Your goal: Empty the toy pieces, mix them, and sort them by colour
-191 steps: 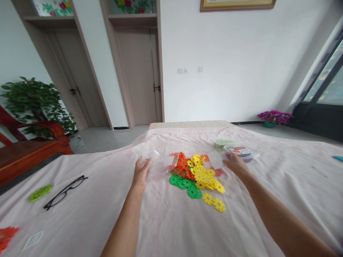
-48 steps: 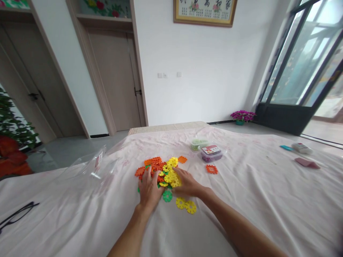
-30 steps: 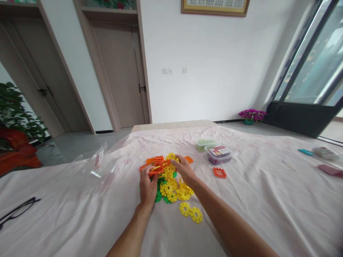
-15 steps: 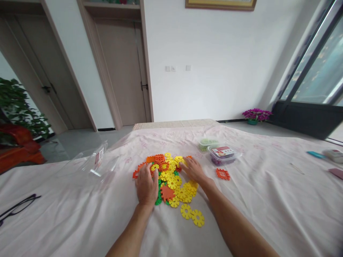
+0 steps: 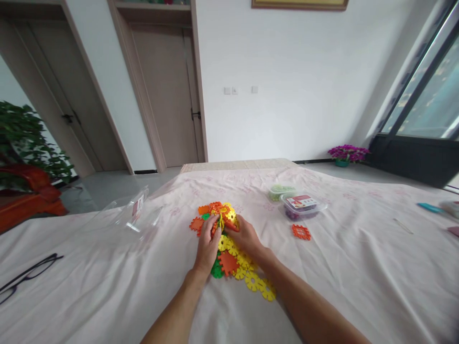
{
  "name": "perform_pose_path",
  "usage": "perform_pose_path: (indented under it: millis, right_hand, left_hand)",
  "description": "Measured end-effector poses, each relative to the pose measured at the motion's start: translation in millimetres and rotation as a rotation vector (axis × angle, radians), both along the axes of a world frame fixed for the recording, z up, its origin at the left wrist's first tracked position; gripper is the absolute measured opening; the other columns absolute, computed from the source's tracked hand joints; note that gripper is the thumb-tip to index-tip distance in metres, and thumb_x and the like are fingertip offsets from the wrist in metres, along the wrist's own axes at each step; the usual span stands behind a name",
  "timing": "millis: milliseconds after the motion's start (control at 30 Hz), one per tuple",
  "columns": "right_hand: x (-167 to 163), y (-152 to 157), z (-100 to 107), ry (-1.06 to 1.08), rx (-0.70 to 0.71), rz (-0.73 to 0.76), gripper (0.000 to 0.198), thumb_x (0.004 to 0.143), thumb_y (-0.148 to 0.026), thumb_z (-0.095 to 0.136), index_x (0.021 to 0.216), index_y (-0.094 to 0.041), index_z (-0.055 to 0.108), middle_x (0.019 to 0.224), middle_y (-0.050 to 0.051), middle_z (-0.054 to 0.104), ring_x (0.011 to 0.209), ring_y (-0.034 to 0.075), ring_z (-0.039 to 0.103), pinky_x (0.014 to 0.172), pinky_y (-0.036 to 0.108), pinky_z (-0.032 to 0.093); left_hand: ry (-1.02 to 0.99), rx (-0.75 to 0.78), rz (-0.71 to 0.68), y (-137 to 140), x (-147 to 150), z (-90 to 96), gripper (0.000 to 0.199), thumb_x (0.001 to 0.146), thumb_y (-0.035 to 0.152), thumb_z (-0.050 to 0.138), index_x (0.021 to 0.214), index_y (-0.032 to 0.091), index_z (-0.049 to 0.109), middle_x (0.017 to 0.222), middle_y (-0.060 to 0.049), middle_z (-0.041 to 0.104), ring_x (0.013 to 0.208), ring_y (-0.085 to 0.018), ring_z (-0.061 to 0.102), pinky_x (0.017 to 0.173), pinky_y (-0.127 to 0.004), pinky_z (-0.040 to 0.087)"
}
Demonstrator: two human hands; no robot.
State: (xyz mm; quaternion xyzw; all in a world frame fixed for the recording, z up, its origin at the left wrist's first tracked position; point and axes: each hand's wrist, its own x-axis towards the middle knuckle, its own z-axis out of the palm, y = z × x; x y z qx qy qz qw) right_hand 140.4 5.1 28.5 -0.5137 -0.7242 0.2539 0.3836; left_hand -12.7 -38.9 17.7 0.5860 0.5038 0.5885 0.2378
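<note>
Both hands have come together over a pile of plastic interlocking pieces on the cloth. My left hand point(image 5: 207, 246) curls around orange and yellow pieces from its left side. From the right, my right hand point(image 5: 247, 236) closes on the same bunch, with an orange square piece point(image 5: 231, 225) at its fingertips. Below the hands lie yellow notched discs point(image 5: 233, 247), an orange notched square point(image 5: 228, 263) and green discs point(image 5: 217, 270). More orange pieces point(image 5: 196, 224) lie beyond my left hand. How many pieces the fingers hold is hidden.
One orange lattice square point(image 5: 301, 232) lies apart at the right. Behind it stand a clear box of dark fruit point(image 5: 303, 206) and a box of green fruit point(image 5: 281, 192). Clear plastic packaging point(image 5: 138, 215) and eyeglasses point(image 5: 32, 274) are at the left; a blue item point(image 5: 429, 208) is far right.
My hands have moved inward from the pile's two sides and gathered pieces between them. Several orange and yellow pieces now stand bunched on edge. The view has shifted slightly.
</note>
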Motion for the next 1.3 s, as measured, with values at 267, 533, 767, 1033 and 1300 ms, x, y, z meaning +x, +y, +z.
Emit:
perform_pose_path:
  millis: [267, 533, 767, 1033, 1300]
  right_hand:
    - [13.1, 9.0, 16.9, 0.449, -0.022, 0.246, 0.055, 0.082, -0.047, 0.065, 0.131, -0.024, 0.054, 0.129, 0.008, 0.061, 0.111, 0.024, 0.058, 0.093, 0.038, 0.049]
    - [67.7, 47.1, 1.7, 0.046, 0.152, -0.242, 0.038, 0.088, -0.036, 0.047, 0.116, -0.018, 0.066, 0.113, 0.011, 0.069, 0.102, 0.024, 0.063, 0.094, 0.041, 0.047]
    - [96.9, 54.4, -18.9, -0.305, 0.100, -0.337, 0.037, 0.085, -0.019, 0.046, 0.115, -0.019, 0.069, 0.118, 0.010, 0.068, 0.111, 0.024, 0.061, 0.100, 0.036, 0.043]
    - [92.2, 53.5, -21.2, -0.312, 0.056, -0.279, 0.034, 0.085, -0.017, 0.048, 0.107, -0.021, 0.073, 0.112, 0.006, 0.072, 0.108, 0.021, 0.064, 0.096, 0.032, 0.045]
    - [90.7, 50.9, -17.4, -0.261, 0.084, -0.283, 0.038, 0.083, -0.014, 0.045, 0.106, -0.023, 0.074, 0.111, 0.004, 0.073, 0.105, 0.020, 0.066, 0.094, 0.032, 0.048]
  left_hand:
    - [0.310, 0.203, 0.101, -18.3, 8.0, 19.4, 0.039, 0.093, 0.031, 0.049, 0.130, 0.023, 0.057, 0.141, -0.010, 0.053, 0.135, -0.025, 0.045, 0.115, -0.049, 0.033]
    - [0.869, 0.259, -0.373, -67.9, 59.5, 30.0, 0.045, 0.079, 0.057, 0.064, 0.114, 0.029, 0.067, 0.129, -0.006, 0.063, 0.135, -0.031, 0.043, 0.119, -0.058, 0.016]
    - [1.025, 0.150, -0.190, -62.8, 62.3, 16.5, 0.026, 0.089, 0.038, 0.060, 0.113, 0.027, 0.064, 0.133, -0.007, 0.059, 0.131, -0.028, 0.045, 0.110, -0.056, 0.032]
    - [0.996, 0.177, -0.026, -31.4, 30.2, 20.0, 0.017, 0.090, 0.012, 0.051, 0.093, 0.023, 0.063, 0.095, -0.005, 0.067, 0.091, -0.021, 0.061, 0.081, -0.035, 0.051]
    - [0.457, 0.362, 0.298, -11.2, -6.8, 20.5, 0.018, 0.096, 0.021, 0.044, 0.101, 0.022, 0.061, 0.097, -0.006, 0.067, 0.095, -0.017, 0.063, 0.091, -0.034, 0.052]
